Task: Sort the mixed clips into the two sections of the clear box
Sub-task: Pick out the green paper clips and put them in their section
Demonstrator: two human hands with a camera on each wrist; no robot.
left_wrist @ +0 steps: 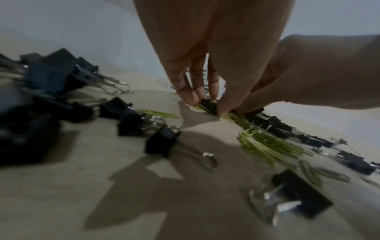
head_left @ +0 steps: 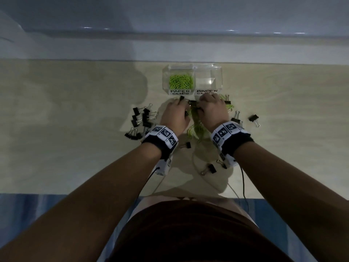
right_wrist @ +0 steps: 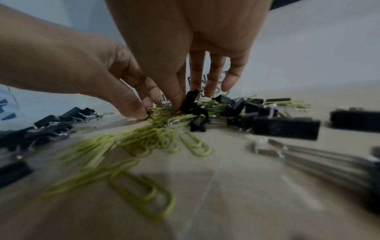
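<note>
The clear box [head_left: 217, 72] stands at the back; its left section, labelled PAPER CLIPS, holds green paper clips [head_left: 181, 81], and the BINDER CLIPS section [head_left: 204, 80] looks bare. Both hands work close together in the mixed pile just in front of it. My left hand [left_wrist: 207, 104] pinches a small black binder clip [left_wrist: 210, 106] that lies on green paper clips [left_wrist: 267, 146]. My right hand [right_wrist: 184, 101] pinches another black binder clip [right_wrist: 190, 100], tilted upright among loose green paper clips [right_wrist: 156, 134]. Both sets of fingertips are hidden under the hands in the head view.
A group of black binder clips [head_left: 140, 118] lies left of the hands. More binder clips are scattered to the right [head_left: 254, 118] and near the wrists [head_left: 209, 168]. The wooden tabletop [head_left: 75, 129] ends at a front edge near my body. Thin cables [head_left: 242, 182] trail from the wrist bands.
</note>
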